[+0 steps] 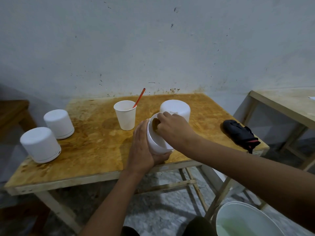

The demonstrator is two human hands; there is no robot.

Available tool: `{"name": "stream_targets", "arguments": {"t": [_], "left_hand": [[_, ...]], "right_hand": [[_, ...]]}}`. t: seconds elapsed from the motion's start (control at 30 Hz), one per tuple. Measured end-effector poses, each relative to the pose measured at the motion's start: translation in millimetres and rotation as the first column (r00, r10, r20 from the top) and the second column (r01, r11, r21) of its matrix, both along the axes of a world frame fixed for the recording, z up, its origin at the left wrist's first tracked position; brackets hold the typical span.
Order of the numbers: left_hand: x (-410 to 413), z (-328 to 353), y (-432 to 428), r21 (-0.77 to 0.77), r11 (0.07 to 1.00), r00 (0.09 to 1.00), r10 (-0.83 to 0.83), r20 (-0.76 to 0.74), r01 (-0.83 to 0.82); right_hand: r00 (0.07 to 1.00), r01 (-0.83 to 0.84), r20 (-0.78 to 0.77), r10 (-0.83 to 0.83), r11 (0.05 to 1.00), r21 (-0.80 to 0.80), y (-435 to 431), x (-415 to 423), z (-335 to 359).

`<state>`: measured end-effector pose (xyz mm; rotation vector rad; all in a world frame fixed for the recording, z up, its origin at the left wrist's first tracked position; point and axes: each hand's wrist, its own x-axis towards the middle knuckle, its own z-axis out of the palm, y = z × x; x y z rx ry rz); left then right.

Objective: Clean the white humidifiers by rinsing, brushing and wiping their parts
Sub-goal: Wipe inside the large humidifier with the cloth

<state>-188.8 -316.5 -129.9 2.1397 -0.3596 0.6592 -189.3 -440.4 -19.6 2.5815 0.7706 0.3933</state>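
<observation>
Your left hand (141, 147) holds a white tub (155, 142), a part of a humidifier. The tub is just to the right of the paper cup (125, 116) and a bit closer to you. It is up off the table (95, 147) and tipped, so its open mouth faces up and toward the cup. Your palm lies along its side and your fingers curl under its bottom, so your left hand has a firm grip on it.

Your right hand (173, 126) comes in from the right, on the side of the tub away from the cup. Its fingers reach down into the open mouth. There is a brown patch (155, 124) inside the tub, right by your fingertips. I cannot tell if it is dirt or something you are rubbing with. The rim hides your fingertips, so I cannot tell if that hand is gripping anything.

The paper cup stands upright on the table with a red stick (140, 97) leaning in it.

Right of the cup, behind your hands, sits the back humidifier (175, 107). Left of the cup, well apart from it, sits the far humidifier (58, 124). The near humidifier (40, 144) is just beside that one, closer to you.

Far to the right of the cup, near the table's edge, lies a black cloth (240, 133). Down on the floor, right of the cup and close to you, is a white bucket (237, 210) with pale green water in it.
</observation>
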Motion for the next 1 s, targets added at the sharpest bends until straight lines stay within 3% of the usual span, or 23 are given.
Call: {"name": "stream_targets", "arguments": {"t": [0.13,0.3,0.47,0.6,0.7,0.77,0.8,0.87,0.9,1.0], "left_hand": [[0.3,-0.1,-0.9,-0.008,1.0,1.0,0.009,-0.016,-0.009],[1.9,-1.2,-0.6,0.004,1.0,0.999,-0.002,0.032,0.002],[1.9,-1.4,0.2,0.004,1.0,0.998,-0.01,0.059,0.009],[1.6,-2.0,1.6,-0.007,1.0,0.998,-0.025,0.051,0.026],[1.8,-1.3,0.3,0.032,0.999,0.995,-0.002,0.104,-0.001],[0.3,0.1,-1.0,0.032,0.999,0.992,-0.009,0.127,0.004],[0.3,0.3,-1.0,0.03,0.999,0.991,-0.014,0.134,0.01],[1.2,-2.3,0.8,0.038,0.999,0.989,-0.023,0.145,0.018],[1.8,-3.5,2.0,0.046,0.999,0.989,-0.03,0.146,0.024],[1.0,-2.8,3.9,0.028,0.999,0.994,-0.04,0.103,0.038]], "right_hand": [[0.998,0.044,-0.038,-0.05,0.989,-0.142,-1.8,4.1,6.6],[0.945,0.033,-0.31,-0.106,0.972,-0.233,-12.3,-5.3,21.3],[0.766,0.099,-0.642,-0.031,0.993,0.07,-13.5,-4.8,28.7],[0.681,0.268,-0.726,0.095,0.89,0.368,-9.7,-11.6,22.6],[0.64,0.502,-0.748,0.174,0.642,0.579,-3.8,-12.6,9.6],[0.61,0.64,-0.749,0.257,0.398,0.657,2.2,-9.3,-1.2],[0.604,0.696,-0.73,0.321,0.232,0.679,6.4,-8.7,-4.4],[0.576,0.798,-0.645,0.502,-0.175,0.577,13.9,-8.6,-4.4],[0.566,0.819,-0.574,0.592,-0.322,0.475,15.9,-7.1,-3.2],[0.622,0.779,-0.426,0.657,-0.573,0.255,15.8,-1.5,2.8]]}}
